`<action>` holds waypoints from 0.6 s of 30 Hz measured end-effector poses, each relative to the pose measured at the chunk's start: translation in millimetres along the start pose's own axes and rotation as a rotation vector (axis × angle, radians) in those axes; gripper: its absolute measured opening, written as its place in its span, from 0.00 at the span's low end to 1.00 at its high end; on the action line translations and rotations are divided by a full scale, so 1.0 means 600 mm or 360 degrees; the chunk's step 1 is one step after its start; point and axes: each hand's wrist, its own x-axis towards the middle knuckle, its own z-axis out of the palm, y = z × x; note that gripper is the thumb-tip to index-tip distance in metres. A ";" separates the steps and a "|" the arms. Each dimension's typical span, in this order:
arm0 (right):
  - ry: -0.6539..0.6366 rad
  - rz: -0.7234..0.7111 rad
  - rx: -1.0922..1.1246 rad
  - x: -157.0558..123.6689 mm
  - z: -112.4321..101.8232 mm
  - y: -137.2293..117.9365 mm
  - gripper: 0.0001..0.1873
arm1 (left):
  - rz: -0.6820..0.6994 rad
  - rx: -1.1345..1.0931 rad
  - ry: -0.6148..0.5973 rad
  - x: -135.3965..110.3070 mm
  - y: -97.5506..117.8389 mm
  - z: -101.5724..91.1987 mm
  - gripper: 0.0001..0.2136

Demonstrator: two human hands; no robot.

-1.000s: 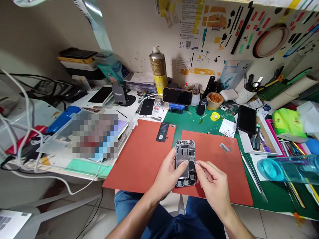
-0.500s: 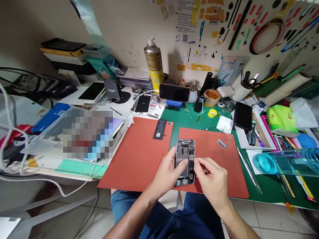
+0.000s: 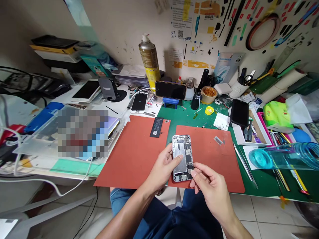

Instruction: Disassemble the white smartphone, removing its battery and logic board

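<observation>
- Opened phone [image 3: 183, 165], innards up, at the near edge of the red mats [image 3: 129, 156].
- Left hand [image 3: 161, 168] clamped on its left side.
- Right hand [image 3: 211, 182] at its lower right edge; any pinch is hidden.
- Seemingly fine fingerwork there; next move calls for steadiness.
- Black battery [image 3: 157, 127] beyond.

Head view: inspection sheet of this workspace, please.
Surface: two flat red-brown mats over a green work mat.
Job's things: opened silver-rimmed phone, held; black rectangular battery flat on the left red-brown mat.
Clutter: translucent teal plastic bottle on its side, right; slender silver metal tools nearby.
Hands: bare left hand grips the phone; bare right hand at its lower right edge.
Cables: white cable sagging lower left; thin black cable below.
Surroundings: pale wall bearing orange tape strips; pale tiled floor.
</observation>
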 end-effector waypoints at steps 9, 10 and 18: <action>0.0196 -0.0027 -0.0086 0.005 -0.058 0.004 0.35 | 0.0369 0.1165 0.0418 -0.038 -0.004 -0.009 0.27; 0.0210 -0.0045 -0.0114 0.007 -0.058 0.005 0.33 | 0.0518 0.1398 0.0376 -0.043 -0.003 -0.014 0.24; 0.0456 -0.0576 -0.0668 -0.003 -0.062 -0.003 0.17 | 0.1350 0.2237 -0.0305 -0.014 -0.008 -0.058 0.25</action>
